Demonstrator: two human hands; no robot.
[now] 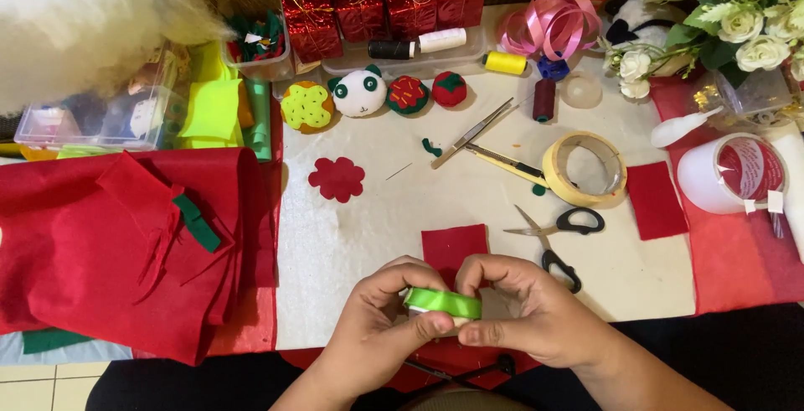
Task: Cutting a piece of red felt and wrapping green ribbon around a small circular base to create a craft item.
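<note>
Ribbon roll (442,303), bright green satin, sits between both your hands at the near edge of the table (368,218), low centre of view. Your left hand (381,319) is closed around its left side, fingers curled over the top, thumb under. Your right hand (523,310) is closed on the right side, fingertips pinching the green band from above. A whitish core shows just under the ribbon; what it is, can't tell.

Directly behind the roll: a red felt square (453,248), partly hidden by your fingers. Just right of it, black-handled scissors (559,239), blades apart. Beyond those, a roll of masking tape (584,169), with tweezers (471,134) and a yellow-handled tool (507,165) beside it. A second red felt piece (656,200) lies right of the tape.

Centre table: red felt flower cutout (337,179). Behind it a row of felt pieces: yellow flower pad (306,106), panda face (358,93), two red strawberry shapes (427,93). Thread spools (507,62) near the back, pink ribbon coil (553,21), shiny red gift boxes (377,0).

Left: big folded red felt sheet (126,243) with a green strip on it. Far right: white roses (720,9), white tape roll (729,175).
</note>
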